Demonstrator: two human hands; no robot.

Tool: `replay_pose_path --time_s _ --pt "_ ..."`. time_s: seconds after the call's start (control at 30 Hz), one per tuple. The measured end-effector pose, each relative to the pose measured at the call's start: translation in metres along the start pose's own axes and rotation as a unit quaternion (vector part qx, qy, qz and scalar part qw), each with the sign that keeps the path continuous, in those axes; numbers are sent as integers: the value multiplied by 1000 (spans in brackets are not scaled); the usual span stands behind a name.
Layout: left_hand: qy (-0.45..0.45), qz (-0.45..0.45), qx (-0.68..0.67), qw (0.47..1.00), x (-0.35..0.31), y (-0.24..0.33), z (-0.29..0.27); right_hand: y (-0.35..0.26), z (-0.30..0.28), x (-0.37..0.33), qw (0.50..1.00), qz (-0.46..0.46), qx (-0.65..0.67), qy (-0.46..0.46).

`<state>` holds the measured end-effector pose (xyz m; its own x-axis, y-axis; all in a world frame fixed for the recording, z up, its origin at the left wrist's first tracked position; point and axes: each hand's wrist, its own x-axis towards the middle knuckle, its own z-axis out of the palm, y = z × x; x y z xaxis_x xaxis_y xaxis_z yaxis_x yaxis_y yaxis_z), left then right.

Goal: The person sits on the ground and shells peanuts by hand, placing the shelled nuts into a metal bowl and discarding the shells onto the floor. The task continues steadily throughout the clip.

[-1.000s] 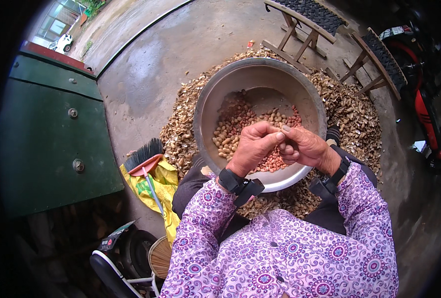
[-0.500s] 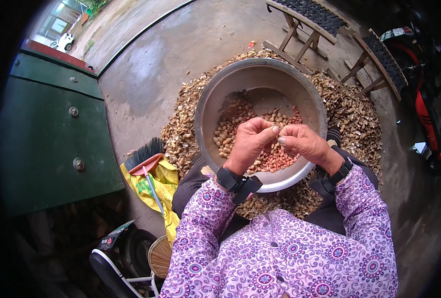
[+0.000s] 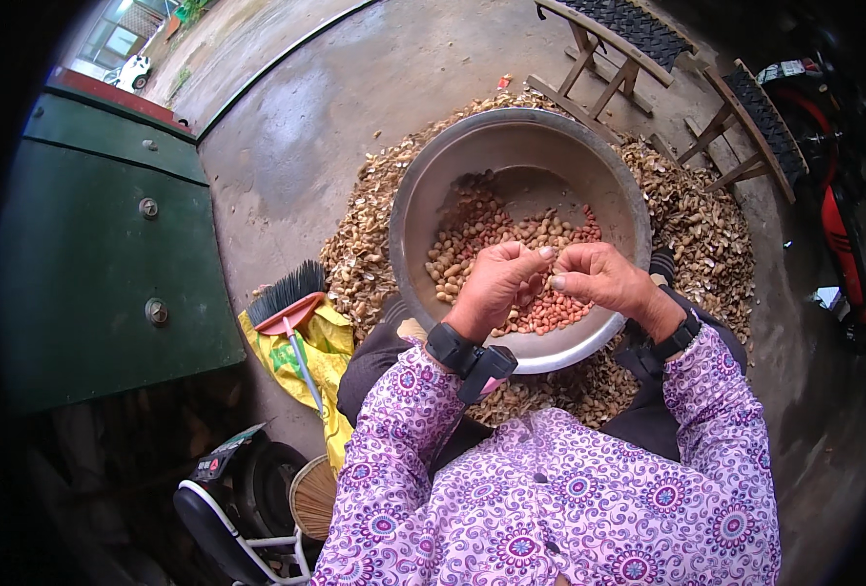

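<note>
A wide metal basin [image 3: 401,210] stands in front of me between my legs. Unshelled peanuts [image 3: 450,266] lie toward its left and middle, and shelled reddish peanut kernels [image 3: 550,313] lie nearest me and along the right. Over the basin, my left hand [image 3: 496,283] is closed, its thumb and fingers pinched together. Facing it, my right hand [image 3: 604,278] is pinched too, the two sets of fingertips almost meeting above the peanuts. Whatever lies between the fingertips is too small and hidden to make out.
Broken peanut shells [image 3: 706,230] ring the basin on the floor. To the left are a broom [image 3: 291,303] on a yellow sack [image 3: 330,337] and a green metal panel [image 3: 101,254]. Folding stools [image 3: 609,68] stand at the far right, near a red and black vehicle [image 3: 836,234].
The fingertips have drawn slightly apart, with the hands still pinched over the basin. The whole view has shifted a little.
</note>
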<state>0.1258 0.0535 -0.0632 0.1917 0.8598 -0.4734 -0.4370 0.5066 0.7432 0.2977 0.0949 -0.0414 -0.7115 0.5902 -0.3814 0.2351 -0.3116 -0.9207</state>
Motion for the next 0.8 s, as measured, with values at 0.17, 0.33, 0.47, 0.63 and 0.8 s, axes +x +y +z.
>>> replay_pose_path --time_s 0.17,0.33,0.47,0.63,0.8 --pt "-4 -16 5 1000 0 -1 -4 1 -2 2 1000 2 -9 4" --pt "31 4 -23 999 1 6 -10 8 -10 7 998 15 -35 52" --pt "32 28 -43 998 0 13 -12 36 7 10 968 -69 -238 -32" --pt "41 65 -39 996 -11 22 -13 52 18 25 853 37 -510 -110" --pt "44 101 -65 992 -26 33 -21 98 -5 49 805 14 -593 17"
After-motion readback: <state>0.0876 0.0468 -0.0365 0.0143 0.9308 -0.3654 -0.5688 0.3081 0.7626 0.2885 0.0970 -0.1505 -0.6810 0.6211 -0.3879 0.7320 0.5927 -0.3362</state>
